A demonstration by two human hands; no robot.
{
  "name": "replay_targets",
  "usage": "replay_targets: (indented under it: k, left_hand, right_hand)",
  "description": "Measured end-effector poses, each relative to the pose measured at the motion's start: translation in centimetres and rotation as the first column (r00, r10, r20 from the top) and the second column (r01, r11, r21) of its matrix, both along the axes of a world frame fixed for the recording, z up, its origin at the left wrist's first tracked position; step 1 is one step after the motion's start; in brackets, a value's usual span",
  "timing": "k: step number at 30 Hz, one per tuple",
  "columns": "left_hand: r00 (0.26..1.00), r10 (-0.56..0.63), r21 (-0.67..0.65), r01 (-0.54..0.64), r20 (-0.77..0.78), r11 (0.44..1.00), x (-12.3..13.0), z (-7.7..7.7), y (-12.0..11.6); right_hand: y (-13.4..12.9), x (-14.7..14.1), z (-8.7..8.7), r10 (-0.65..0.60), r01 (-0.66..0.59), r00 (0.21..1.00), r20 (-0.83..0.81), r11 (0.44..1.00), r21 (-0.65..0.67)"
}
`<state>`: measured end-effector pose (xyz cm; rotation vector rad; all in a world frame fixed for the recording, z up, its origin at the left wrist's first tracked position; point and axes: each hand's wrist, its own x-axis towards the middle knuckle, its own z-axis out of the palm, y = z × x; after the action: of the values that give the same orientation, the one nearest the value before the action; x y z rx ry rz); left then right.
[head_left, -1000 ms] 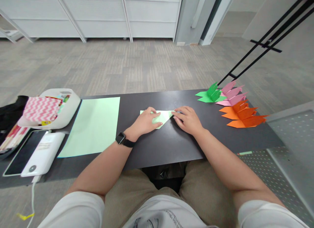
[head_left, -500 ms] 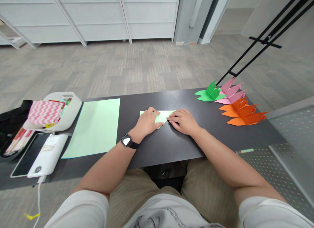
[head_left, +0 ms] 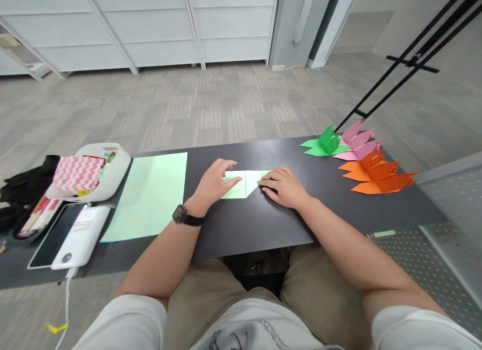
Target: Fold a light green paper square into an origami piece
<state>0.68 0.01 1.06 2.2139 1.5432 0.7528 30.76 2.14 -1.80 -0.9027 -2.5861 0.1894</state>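
I have the folded paper (head_left: 244,183) flat on the tabletop (head_left: 263,219) between my grips: left hand (head_left: 213,182) spread open on its left half, right hand (head_left: 280,185) pressing its right tip, neither clasping it.

I see a dark table (head_left: 263,224) bearing a folded pale green paper (head_left: 244,184) mid-table, a flat green sheet (head_left: 150,197) left, a power bank (head_left: 81,237) near-left, and paper models (head_left: 357,156) far right.

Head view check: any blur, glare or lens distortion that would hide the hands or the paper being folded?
Head view: sharp, evenly lit; soft sheen on the dark table, no harsh glare. Wide-angle bending curves the table edge. Left hand and right hand rest on the folded light-green paper, all in focus.
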Motion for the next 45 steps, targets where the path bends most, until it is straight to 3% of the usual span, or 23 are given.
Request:
replay_targets:
  k: [4,10,12,15,18,23,35,41,43,45]
  left_hand:
    - [0.979,0.118,0.101,-0.102,-0.167,0.990,-0.4,-0.3,0.3]
    - [0.936,0.230,0.078,-0.217,-0.265,0.973,-1.2,-1.8,1.1]
    - [0.957,0.180,0.085,-0.165,-0.229,0.983,-1.1,-1.5,1.0]
    - [0.987,-0.023,0.117,0.042,-0.156,0.992,-0.1,-0.7,0.4]
    - [0.970,-0.198,0.070,0.209,-0.143,0.975,1.3,-0.5,-0.2]
    - [0.953,-0.243,0.013,0.249,-0.179,0.968,2.1,-1.3,0.0]
    - [0.971,-0.149,0.140,0.176,-0.186,0.974,1.9,-0.8,0.1]
    - [0.977,-0.071,0.280,0.127,-0.203,0.952,1.6,-0.9,0.1]
    - [0.992,-0.014,0.315,0.055,-0.128,0.948,1.2,-0.5,0.0]
    - [0.998,0.038,0.341,-0.054,0.053,0.939,0.8,-0.1,-0.1]
  right_hand:
    - [0.0,0.0,0.1,0.005,-0.005,1.000,-0.010,1.000,0.014]
    - [0.0,0.3,0.0,-0.006,0.007,1.000,-0.020,0.999,0.043]
    - [0.1,0.4,-0.2,-0.023,0.024,1.000,-0.013,0.998,0.059]
    - [0.1,0.3,-0.3,-0.039,0.039,0.999,0.003,0.996,0.075]
    - [0.1,0.0,-0.3,-0.027,0.027,1.000,-0.002,0.997,0.066]
    - [0.4,0.1,-0.2,-0.061,0.066,0.996,-0.070,0.995,0.071]
    - [1.5,1.0,-0.6,-0.116,0.130,0.984,-0.138,0.987,0.097]
    - [1.1,1.1,0.2,-0.147,0.195,0.935,-0.324,0.973,0.121]
    - [0.9,1.3,0.5,-0.180,0.251,0.882,-0.436,0.962,0.111]
    - [1.0,1.6,0.6,-0.221,0.310,0.815,-0.535,0.947,0.082]
